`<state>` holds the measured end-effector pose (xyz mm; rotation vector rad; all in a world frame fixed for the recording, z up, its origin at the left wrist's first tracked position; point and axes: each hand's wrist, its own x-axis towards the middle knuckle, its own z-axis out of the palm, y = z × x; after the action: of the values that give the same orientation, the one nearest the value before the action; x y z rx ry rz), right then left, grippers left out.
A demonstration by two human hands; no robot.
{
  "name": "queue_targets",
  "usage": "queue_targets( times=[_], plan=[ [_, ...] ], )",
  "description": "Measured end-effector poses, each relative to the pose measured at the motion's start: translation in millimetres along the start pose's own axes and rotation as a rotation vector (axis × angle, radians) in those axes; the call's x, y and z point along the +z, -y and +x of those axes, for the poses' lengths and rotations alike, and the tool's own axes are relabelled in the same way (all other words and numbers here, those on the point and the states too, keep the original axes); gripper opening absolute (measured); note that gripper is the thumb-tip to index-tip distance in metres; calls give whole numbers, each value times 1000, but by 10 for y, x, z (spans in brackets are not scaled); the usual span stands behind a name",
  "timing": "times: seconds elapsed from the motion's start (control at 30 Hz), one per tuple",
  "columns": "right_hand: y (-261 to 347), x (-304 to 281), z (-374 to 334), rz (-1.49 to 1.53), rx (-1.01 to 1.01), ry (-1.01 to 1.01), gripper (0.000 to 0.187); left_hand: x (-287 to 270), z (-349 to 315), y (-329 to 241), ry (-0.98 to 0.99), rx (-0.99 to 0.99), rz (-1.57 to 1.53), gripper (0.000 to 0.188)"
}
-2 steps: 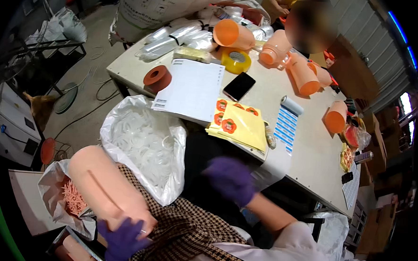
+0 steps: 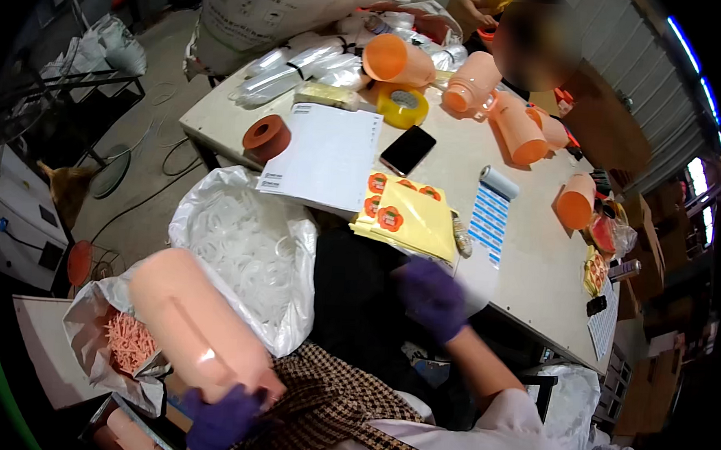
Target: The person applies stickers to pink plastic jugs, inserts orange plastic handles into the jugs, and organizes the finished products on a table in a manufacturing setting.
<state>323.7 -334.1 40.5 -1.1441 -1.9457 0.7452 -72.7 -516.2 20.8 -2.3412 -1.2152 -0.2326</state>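
Observation:
My left hand (image 2: 221, 420), in a purple glove, grips a large peach plastic bottle (image 2: 193, 314) at its neck end. The bottle lies slanted over my lap, its broad base pointing up and to the left. A long groove runs along its side. My right hand (image 2: 432, 298), gloved in purple too, hovers by the table's front edge, below the yellow sticker packets (image 2: 410, 219). Motion smears its fingers, so what they hold, if anything, does not show. Beside the bottle stands a white bag (image 2: 303, 303) full of clear plastic rings (image 2: 242, 235).
A sack of thin peach pieces (image 2: 126, 343) sits at the lower left. On the table (image 2: 462, 161) are a phone (image 2: 408, 150), paper sheets (image 2: 323, 154), yellow tape (image 2: 402, 106), a brown roll (image 2: 267, 137), a label roll (image 2: 500, 182) and several peach bottles (image 2: 519, 131). Another person sits at the far side.
My right hand has moved right and slightly up, toward the table's edge. The bottle in my left hand has shifted slightly to the right.

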Motion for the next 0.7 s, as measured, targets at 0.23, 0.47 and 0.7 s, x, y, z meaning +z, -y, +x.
queue_targets(
  times=[0.23, 0.47, 0.7],
  plan=[
    [-1655, -1366, -918, -719, 390, -402, 37, 1006, 406, -504, 156, 429, -313, 46],
    [-1749, -1378, -895, -569, 482, -526, 16, 1200, 275, -618, 303, 484, -324, 50],
    [-769, -978, -318, -657, 40, -548, 16, 1057, 407, -638, -20, 834, 918, 65]
  ],
)
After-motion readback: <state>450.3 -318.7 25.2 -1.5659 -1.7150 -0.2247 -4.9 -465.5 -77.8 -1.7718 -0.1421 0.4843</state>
